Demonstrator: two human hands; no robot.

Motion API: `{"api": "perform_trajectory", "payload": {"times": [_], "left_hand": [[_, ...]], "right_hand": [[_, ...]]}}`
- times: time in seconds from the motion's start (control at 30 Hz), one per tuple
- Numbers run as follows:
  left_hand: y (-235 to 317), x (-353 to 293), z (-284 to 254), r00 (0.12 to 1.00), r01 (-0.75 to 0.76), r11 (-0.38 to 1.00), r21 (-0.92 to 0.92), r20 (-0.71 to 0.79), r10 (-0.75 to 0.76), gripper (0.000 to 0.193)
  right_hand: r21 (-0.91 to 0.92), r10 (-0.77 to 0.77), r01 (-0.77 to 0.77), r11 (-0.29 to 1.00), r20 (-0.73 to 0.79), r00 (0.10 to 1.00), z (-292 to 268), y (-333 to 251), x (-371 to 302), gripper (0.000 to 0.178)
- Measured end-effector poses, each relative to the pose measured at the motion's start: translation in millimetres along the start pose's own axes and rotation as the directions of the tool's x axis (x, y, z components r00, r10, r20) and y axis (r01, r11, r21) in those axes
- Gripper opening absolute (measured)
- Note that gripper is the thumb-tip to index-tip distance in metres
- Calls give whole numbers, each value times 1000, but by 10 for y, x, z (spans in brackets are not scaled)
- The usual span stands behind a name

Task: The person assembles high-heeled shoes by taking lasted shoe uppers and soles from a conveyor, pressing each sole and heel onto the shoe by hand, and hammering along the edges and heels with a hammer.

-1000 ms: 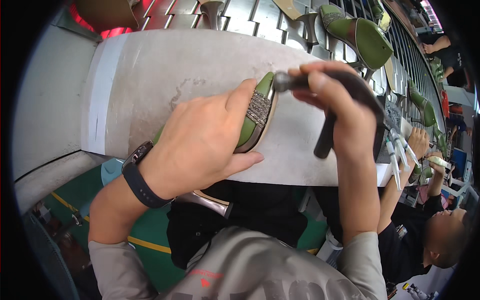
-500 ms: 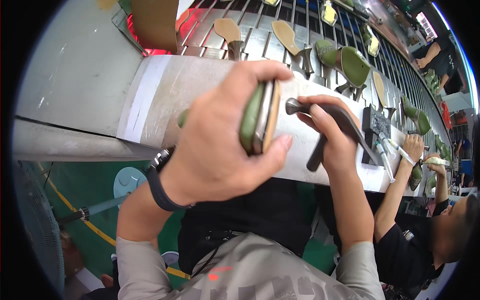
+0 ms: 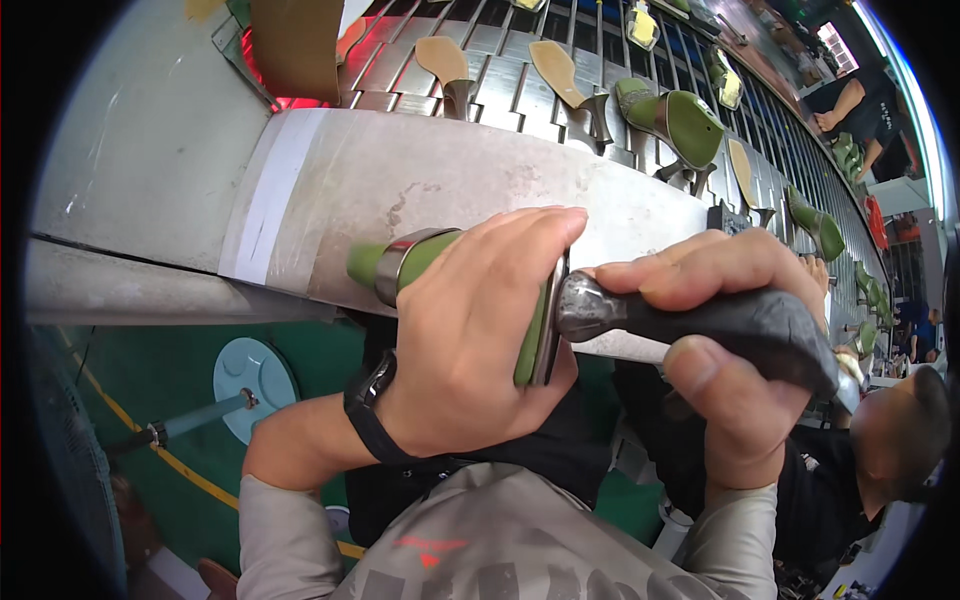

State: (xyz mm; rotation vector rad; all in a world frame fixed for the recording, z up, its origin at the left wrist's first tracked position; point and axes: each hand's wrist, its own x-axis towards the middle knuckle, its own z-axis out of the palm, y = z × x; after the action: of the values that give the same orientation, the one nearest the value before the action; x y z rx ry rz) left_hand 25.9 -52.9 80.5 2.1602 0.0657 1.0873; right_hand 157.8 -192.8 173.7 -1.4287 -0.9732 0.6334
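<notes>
Over the near edge of the tabletop, a green shoe is gripped by the left hand; its sole edge is met by the hammer clasped in the right hand. Hammering seems partway; what remains cannot be told. Beyond the tabletop, heeled insoles are seen.

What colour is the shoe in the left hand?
The shoe is green, with a shiny grey-brown band; the head view, the only one, shows it.

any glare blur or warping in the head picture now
Head view: fisheye curves the pale worktop and blackens the corners; head view: glare along the upper right rim, red glow beside the brown panel; head view: the hammer looks fairly sharp, with highlights on its rounded metal end.
</notes>
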Motion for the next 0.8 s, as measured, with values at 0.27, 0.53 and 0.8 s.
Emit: {"api": "perform_trajectory", "payload": {"times": [0.27,0.53,0.8], "left_hand": [[-71,-764,-7,932,-329,922,205,-86,352,70],[-860,-1219,165,984,-89,763,641,-61,166,62],[-895,-1297,255,972,-59,737,673,-131,197,75]], "right_hand": [[123,-160,124,985,350,923,28,371,-357,30],[299,198,-221,928,105,974,354,1443,-689,27],[247,346,-364,898,114,931,186,1219,-190,39]]}}
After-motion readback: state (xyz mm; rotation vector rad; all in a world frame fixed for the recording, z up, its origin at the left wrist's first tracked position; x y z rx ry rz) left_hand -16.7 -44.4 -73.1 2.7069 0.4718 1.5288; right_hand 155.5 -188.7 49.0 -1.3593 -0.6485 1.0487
